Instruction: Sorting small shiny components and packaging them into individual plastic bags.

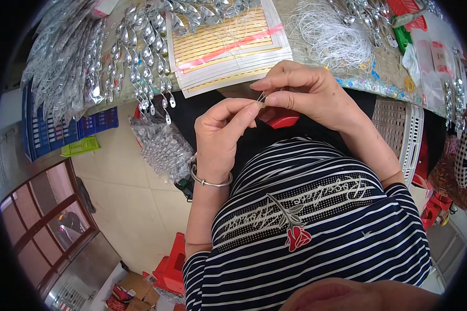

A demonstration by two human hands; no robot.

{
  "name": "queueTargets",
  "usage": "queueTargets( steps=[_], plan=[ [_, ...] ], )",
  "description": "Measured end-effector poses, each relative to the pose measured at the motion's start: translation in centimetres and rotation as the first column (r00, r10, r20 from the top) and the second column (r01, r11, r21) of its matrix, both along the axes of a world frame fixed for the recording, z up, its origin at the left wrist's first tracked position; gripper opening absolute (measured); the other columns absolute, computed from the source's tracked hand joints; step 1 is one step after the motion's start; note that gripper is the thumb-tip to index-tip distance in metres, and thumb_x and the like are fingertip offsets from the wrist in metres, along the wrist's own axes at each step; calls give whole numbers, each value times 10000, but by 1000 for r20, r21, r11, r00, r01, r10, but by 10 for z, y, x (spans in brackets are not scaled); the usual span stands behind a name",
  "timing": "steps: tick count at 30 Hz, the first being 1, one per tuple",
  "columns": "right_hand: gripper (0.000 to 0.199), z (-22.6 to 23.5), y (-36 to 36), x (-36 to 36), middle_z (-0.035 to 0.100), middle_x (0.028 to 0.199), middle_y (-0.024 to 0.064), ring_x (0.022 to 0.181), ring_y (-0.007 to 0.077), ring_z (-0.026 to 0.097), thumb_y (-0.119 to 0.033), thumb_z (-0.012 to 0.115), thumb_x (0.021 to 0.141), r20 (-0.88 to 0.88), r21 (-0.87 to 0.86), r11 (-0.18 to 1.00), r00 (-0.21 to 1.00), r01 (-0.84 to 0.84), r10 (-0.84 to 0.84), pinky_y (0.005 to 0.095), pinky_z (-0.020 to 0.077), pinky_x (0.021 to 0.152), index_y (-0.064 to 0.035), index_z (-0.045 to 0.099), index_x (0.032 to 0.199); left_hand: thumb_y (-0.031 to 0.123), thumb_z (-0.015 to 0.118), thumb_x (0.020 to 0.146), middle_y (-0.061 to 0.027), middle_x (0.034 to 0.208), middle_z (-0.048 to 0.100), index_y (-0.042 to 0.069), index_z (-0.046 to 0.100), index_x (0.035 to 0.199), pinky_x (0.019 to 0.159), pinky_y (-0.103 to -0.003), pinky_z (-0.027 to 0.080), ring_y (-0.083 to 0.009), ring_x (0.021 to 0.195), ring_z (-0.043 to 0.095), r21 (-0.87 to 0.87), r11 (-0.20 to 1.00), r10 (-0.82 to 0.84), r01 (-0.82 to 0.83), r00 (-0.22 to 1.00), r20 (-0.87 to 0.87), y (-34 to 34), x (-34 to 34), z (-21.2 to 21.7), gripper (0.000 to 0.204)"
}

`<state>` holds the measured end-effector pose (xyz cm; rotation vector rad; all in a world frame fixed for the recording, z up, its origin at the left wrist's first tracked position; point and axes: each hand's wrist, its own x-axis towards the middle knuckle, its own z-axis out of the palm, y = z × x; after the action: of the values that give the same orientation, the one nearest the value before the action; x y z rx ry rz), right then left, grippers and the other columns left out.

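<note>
1. Two hands meet in front of our chest, just below the bench (384,67) edge. Our left hand (220,132) and right hand (303,90) pinch the same thin thread (262,97) between thumb and forefinger; both are closed on it.

2. One thread, pale and fine. The short stretch between our fingertips runs slantwise, up and to the right. It lies at our fingertips, equally near both hands; past the right-hand pinch we cannot follow it.

3. One loose bundle of white thread (329,36), on the bench just above the right hand and closer to it than to the left.

4. One stack of striped cards (228,46), yellow and white with a red band across, on the bench above both hands.

5. Many strings of silver leaf-shaped pieces (135,57), heaped on the bench's left side and hanging over its edge.

6. One clear bag (163,147) of silvery pieces, below the bench to the left of our left hand.

7. One blue crate (46,132) at far left; its contents are not visible.

8. One white slatted basket (407,132) at right; we cannot tell what is in it.

9. One metal bangle (210,181) on our left wrist.
</note>
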<state>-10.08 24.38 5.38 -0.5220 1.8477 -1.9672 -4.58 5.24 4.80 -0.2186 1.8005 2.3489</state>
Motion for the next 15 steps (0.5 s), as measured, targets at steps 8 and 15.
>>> queueTargets(
  steps=[8,15],
  plan=[
    [121,13,1,1,621,895,45,846,143,611,-74,693,826,-196,228,974,980,4,42,258,485,748,-32,709,938,59,674,856,-23,780,657,-12,703,934,580,-178,390,-49,653,528,11,1000,-23,23,1000,21,1,0,3,110],
    [81,18,1,0,594,906,83,868,271,566,-55,675,798,-710,440,871,679,219,188,340,451,763,-45,620,857,56,678,855,-35,797,664,-15,698,956,607,-183,425,-62,677,558,-41,999,-12,12,1000,-2,-3,0,3,125]
  ],
)
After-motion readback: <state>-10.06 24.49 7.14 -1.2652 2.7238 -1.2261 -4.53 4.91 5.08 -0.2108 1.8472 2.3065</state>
